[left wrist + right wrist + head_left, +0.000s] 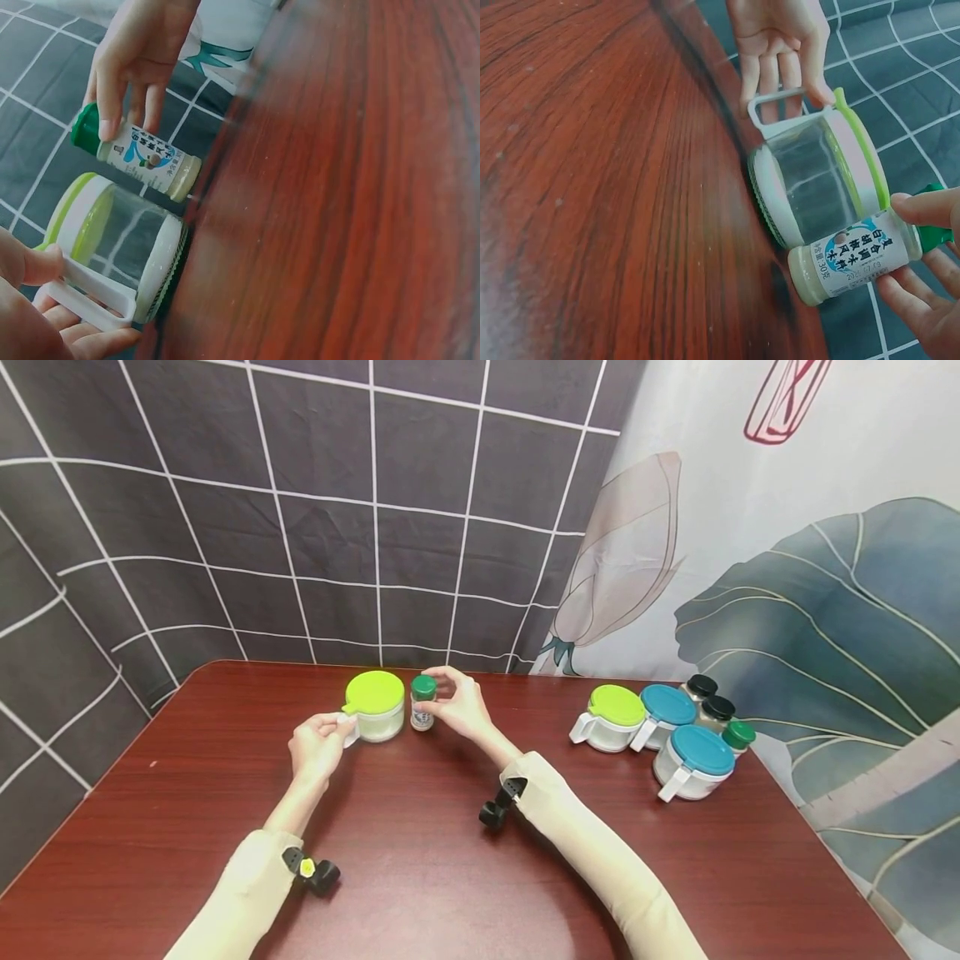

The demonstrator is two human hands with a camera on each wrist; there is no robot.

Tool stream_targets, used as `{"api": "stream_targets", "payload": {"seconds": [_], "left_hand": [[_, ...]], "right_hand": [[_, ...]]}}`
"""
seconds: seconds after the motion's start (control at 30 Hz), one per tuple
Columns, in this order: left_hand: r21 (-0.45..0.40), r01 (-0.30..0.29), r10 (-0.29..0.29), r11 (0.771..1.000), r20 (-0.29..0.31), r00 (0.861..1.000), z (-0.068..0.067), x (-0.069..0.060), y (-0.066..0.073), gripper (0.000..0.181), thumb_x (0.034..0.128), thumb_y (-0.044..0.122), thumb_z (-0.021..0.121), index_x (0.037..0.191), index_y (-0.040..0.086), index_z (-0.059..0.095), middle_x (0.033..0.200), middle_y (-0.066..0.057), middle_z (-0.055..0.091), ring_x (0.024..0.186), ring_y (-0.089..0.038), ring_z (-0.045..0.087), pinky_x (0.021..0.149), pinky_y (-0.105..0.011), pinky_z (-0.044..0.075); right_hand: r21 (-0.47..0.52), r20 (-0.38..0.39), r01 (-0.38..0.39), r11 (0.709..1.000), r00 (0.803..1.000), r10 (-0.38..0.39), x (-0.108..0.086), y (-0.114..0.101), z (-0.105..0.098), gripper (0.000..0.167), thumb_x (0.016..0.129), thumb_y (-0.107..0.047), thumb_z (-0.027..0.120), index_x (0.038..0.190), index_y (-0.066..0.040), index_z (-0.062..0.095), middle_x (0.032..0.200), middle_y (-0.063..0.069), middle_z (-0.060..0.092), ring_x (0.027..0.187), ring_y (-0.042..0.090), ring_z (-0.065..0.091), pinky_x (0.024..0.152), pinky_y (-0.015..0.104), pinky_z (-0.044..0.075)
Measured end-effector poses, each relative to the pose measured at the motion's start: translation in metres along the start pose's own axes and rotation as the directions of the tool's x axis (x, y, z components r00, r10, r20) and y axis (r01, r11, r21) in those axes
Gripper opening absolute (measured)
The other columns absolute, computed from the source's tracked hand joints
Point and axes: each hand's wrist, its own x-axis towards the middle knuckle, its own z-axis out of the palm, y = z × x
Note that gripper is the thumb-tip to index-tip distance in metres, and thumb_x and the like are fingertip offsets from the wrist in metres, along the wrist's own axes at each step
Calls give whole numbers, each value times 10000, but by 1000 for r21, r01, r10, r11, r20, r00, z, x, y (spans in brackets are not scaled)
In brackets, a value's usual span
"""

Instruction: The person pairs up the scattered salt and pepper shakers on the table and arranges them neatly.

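A clear jar with a lime-green lid (375, 693) stands near the table's back edge, white powder low inside it. My left hand (318, 747) holds its white handle between thumb and fingers, as the left wrist view shows at the handle (94, 292). Just right of the jar is a small shaker bottle with a green cap (423, 687) and a printed label (861, 251). The thumb and fingers of my right hand (461, 703) pinch this bottle near its cap. Bottle and jar stand close side by side, both upright.
On the table's right stand a lime-lidded jar (617, 706), two blue-lidded jars (669, 704), two black-capped bottles (702, 685) and a green-capped bottle (738, 734). Behind the table (420, 860) hangs a dark gridded cloth (315, 527), beside a floral one.
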Motion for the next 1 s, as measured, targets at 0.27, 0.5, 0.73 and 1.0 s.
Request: {"api": "stream_targets", "payload": {"seconds": [0.27,0.5,0.73,1.0], "left_hand": [[-13,13,-13,1000,-15,1000,-2,6,3,289,861,218,688,1050,-1,698,1046,-218,704,720,-1,587,598,-85,399],[-1,15,-15,1000,-20,1000,-1,13,0,300,865,226,673,1067,5,693,1057,-213,704,942,-250,667,659,-148,403],[6,34,-34,999,-14,999,1,19,-2,314,873,231,666,1083,-2,686,1074,-216,700,983,-296,665,685,-186,424],[-1,31,-31,1000,-10,999,1,25,-1,316,880,227,655,1090,-7,681,1085,-212,694,1010,-296,653,731,-217,423]], "right_hand": [[-18,-15,-20,1000,1000,20,9,2,6,460,712,-34,812,1143,-57,651,1035,157,722,923,259,712,809,307,564],[-13,-20,-14,1000,1000,13,15,3,8,458,714,-27,808,1145,-43,651,1040,168,720,926,270,711,810,291,561],[-29,-24,-16,999,1000,15,23,6,10,463,715,-14,807,1150,-36,647,1043,170,718,931,272,710,811,269,558],[-50,-18,-6,999,1000,5,29,6,13,469,724,-17,803,1163,-34,641,1056,169,716,939,276,708,829,303,560]]}}
